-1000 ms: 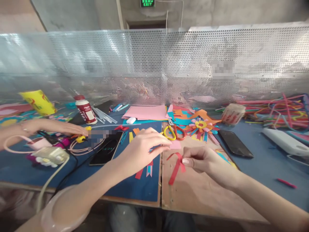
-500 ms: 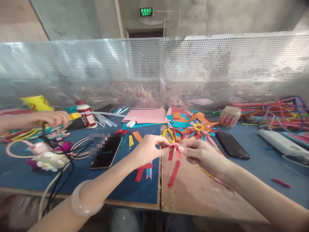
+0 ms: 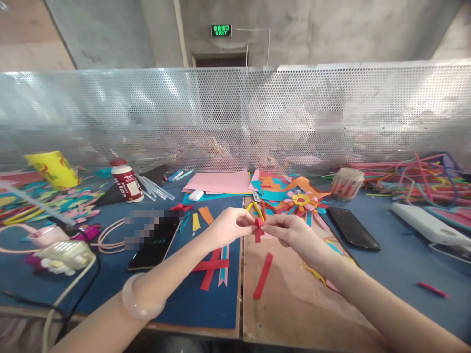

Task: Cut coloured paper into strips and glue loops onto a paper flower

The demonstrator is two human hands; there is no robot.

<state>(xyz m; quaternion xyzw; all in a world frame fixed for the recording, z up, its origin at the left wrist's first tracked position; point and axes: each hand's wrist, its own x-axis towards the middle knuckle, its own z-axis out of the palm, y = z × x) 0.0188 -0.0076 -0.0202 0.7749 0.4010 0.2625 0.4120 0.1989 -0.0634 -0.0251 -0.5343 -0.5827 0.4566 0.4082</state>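
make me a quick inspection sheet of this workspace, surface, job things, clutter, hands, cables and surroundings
Surface: blue tabletop meeting a brown board at a seam
Job's things: small red paper piece between the fingertips; loose red strip on the board; crossed red strips on the blue; scissors just beyond, partly hidden
Clutter: paper flower, bottle, jar, dark phone at right
Left hand: grip pinching the red paper piece
Right hand: grip pinching the same piece
Cables: pale cable and black cable run over the front edge at left
Surroundings: perforated panel behind, lit exit sign above
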